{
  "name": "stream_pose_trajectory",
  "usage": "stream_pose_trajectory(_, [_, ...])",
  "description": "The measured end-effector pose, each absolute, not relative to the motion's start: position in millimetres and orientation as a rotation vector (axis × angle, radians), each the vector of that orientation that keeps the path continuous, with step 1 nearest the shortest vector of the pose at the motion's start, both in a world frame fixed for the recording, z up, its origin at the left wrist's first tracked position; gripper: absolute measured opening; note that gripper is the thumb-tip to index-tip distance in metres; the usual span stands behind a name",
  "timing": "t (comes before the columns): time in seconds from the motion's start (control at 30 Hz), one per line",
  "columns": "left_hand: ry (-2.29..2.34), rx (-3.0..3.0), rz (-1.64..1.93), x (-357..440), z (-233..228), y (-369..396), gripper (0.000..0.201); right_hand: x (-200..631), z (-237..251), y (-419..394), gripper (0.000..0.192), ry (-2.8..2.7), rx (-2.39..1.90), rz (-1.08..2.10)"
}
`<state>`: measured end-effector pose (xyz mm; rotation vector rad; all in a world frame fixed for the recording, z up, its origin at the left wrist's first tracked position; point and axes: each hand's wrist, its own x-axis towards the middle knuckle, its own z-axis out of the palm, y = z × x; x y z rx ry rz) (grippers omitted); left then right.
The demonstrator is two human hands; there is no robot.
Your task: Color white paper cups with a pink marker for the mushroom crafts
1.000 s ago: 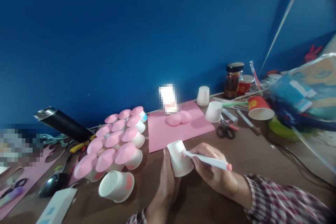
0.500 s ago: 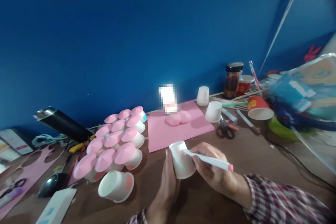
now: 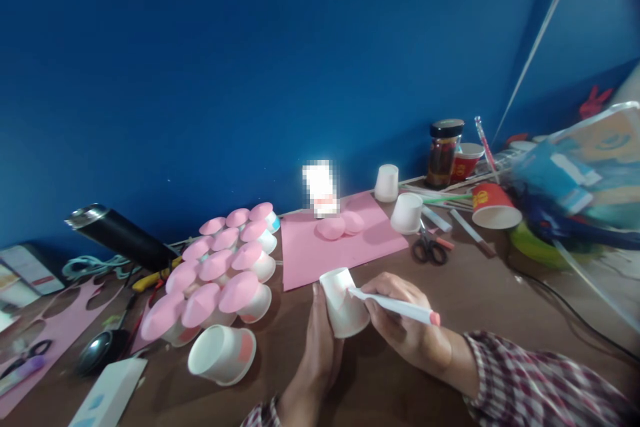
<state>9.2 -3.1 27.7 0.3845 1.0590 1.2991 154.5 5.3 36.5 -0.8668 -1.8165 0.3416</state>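
Note:
My left hand (image 3: 321,340) is closed around the left side of a white paper cup (image 3: 345,310), which it holds tilted above the brown table. A white marker with a pink end (image 3: 400,307) is pinched in my right hand (image 3: 407,323), its tip against or very near the cup's side. Faint pink colour shows on the cup near the tip. To the left lies another paper cup (image 3: 215,357) with a pink patch on its side. Behind it stand several cups topped with pink paper cones (image 3: 240,291).
Pink paper (image 3: 300,260) with pink cones on it lies ahead. Two white cups (image 3: 387,183), black scissors (image 3: 430,250), loose markers (image 3: 470,230), a lidded jar (image 3: 443,153) and a red cup (image 3: 495,205) are at right. A black flask (image 3: 125,237) and cut pink sheet (image 3: 50,333) are at left.
The held cup and the marker have shifted very slightly to the left and up. Both hands keep the same hold, and the other things stay where they were.

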Motion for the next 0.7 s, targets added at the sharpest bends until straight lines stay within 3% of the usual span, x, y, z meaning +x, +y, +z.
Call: stream_pose_trajectory(0.7, [0.897, 0.248, 1.302, 3.2, 7.8, 1.7, 0.043, 153.2, 29.4, 4.3, 0.009, -1.759, -0.904, 0.373])
